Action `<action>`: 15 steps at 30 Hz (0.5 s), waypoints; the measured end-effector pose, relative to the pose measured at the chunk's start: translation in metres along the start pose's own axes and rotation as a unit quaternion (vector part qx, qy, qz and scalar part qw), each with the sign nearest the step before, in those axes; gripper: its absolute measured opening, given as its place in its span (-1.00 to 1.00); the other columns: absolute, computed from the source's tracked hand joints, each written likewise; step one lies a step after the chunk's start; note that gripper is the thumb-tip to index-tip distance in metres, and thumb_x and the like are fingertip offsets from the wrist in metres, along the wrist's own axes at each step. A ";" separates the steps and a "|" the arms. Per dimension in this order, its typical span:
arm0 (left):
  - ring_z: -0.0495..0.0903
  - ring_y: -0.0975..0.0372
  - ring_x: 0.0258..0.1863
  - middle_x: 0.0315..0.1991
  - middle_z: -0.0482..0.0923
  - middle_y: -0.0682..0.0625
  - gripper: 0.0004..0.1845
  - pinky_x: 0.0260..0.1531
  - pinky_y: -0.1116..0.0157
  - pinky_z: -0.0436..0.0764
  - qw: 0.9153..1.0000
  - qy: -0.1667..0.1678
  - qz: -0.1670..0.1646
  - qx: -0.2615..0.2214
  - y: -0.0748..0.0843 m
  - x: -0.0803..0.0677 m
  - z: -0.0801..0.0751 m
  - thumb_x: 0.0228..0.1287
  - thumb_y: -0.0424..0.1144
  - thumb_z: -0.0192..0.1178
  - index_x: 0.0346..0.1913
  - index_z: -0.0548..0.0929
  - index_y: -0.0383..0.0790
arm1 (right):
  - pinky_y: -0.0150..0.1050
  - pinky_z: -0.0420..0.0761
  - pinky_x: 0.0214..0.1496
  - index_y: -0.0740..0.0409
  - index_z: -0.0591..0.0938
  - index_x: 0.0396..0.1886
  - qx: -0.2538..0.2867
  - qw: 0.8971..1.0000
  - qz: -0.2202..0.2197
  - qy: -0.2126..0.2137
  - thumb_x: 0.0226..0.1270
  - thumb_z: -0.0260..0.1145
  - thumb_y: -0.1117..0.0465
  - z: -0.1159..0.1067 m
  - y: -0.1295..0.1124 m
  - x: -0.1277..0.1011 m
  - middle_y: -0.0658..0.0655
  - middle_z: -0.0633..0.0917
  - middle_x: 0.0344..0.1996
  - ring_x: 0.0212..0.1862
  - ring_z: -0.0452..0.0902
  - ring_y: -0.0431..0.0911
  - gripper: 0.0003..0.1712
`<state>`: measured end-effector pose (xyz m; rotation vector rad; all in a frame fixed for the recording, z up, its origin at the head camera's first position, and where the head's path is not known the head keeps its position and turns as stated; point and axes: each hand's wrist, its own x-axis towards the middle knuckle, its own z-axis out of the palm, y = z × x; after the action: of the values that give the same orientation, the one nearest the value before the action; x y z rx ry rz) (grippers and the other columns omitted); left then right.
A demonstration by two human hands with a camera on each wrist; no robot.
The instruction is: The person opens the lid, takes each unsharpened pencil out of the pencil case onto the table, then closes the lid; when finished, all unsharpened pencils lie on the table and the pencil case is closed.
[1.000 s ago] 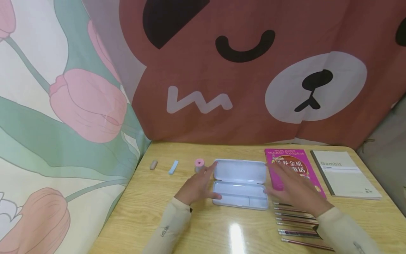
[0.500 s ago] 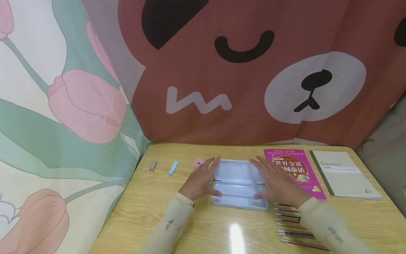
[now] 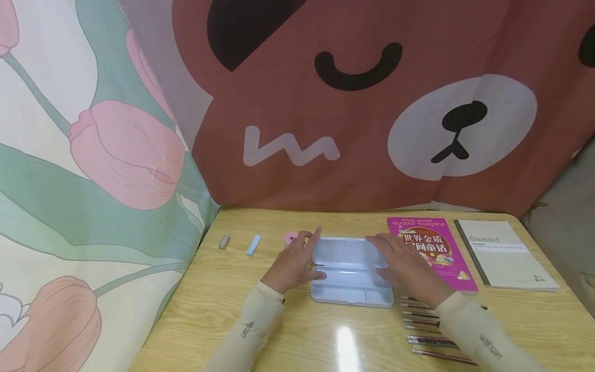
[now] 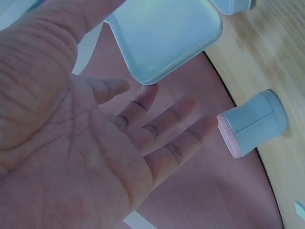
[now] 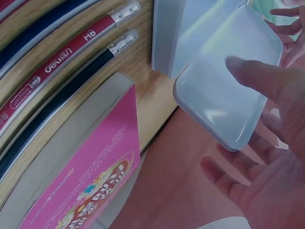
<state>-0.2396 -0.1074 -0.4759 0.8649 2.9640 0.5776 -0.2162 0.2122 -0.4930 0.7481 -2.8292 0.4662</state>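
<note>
pencil case [image 3: 351, 274] sits mid-desk between the pink sharpener [image 3: 291, 238] and the pink book [image 3: 429, 251], its lid raised partway over an empty tray. your left hand [image 3: 294, 264] and right hand [image 3: 405, 267] flank the lid with fingers straight, touching its ends without clasping. judged progress: closing has begun, not finished; the pencils [image 3: 429, 330] remain outside.

A pale blue-white pencil case [image 3: 351, 271] lies on the light wood-grain table [image 3: 288, 330]. At its 3 o'clock lies a magenta book [image 3: 429, 250] with white lettering, then a cream notebook [image 3: 504, 253]. At 5 o'clock lie red and black pencils [image 3: 429, 336]; at 12 hangs a brown bear-face cloth [image 3: 372, 103].
</note>
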 end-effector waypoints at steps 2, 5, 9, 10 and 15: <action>0.59 0.10 0.08 0.47 0.42 -0.17 0.13 -0.13 0.19 0.70 1.000 0.004 0.003 -0.006 0.001 -0.001 -0.001 0.35 0.15 0.56 0.79 0.17 -0.10 | 0.30 0.63 0.36 0.03 0.42 0.66 -0.006 1.000 -0.006 0.009 0.31 0.71 0.19 0.000 0.000 0.000 0.16 0.55 0.42 0.40 0.53 0.15 -0.01; 0.62 0.13 0.03 0.45 0.44 -0.14 -0.11 -0.13 0.15 0.70 1.000 0.007 0.006 -0.019 0.003 -0.001 -0.002 0.50 0.21 0.39 0.72 0.34 -0.05 | 0.22 0.67 0.34 0.03 0.50 0.59 -0.010 1.000 -0.007 0.019 0.35 0.69 0.14 -0.001 -0.002 -0.001 0.11 0.58 0.34 0.33 0.56 0.07 -0.12; 0.68 0.05 0.19 0.50 0.46 -0.16 -0.31 -0.01 -0.02 0.75 1.000 0.002 0.010 -0.025 0.006 -0.002 -0.005 0.71 0.23 0.09 0.68 0.43 -0.05 | 0.20 0.68 0.33 0.04 0.62 0.45 -0.005 0.999 -0.005 0.034 0.45 0.61 0.01 -0.001 -0.005 -0.003 0.06 0.62 0.28 0.29 0.59 0.03 -0.33; 0.68 0.02 0.25 0.53 0.46 -0.18 -0.33 0.04 -0.07 0.75 1.000 0.000 0.011 -0.027 0.006 -0.002 -0.005 0.75 0.22 0.02 0.68 0.44 -0.06 | 0.20 0.68 0.33 0.03 0.63 0.43 0.002 0.999 -0.002 0.035 0.48 0.58 -0.02 -0.001 -0.007 -0.004 0.05 0.63 0.28 0.29 0.61 0.03 -0.38; 0.57 -0.08 0.49 0.62 0.43 -0.18 -0.33 0.28 -0.19 0.66 0.999 -0.028 0.007 -0.039 0.006 -0.001 -0.003 0.85 0.19 -0.26 0.67 0.46 -0.11 | 0.28 0.58 0.44 0.01 0.66 0.43 0.039 0.999 0.022 0.016 0.69 0.33 -0.15 0.002 -0.016 -0.012 0.10 0.70 0.38 0.41 0.63 0.13 -0.47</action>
<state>-0.2360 -0.1041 -0.4715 0.8817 2.8665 0.6518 -0.1979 0.2035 -0.4942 0.6866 -2.8182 0.5941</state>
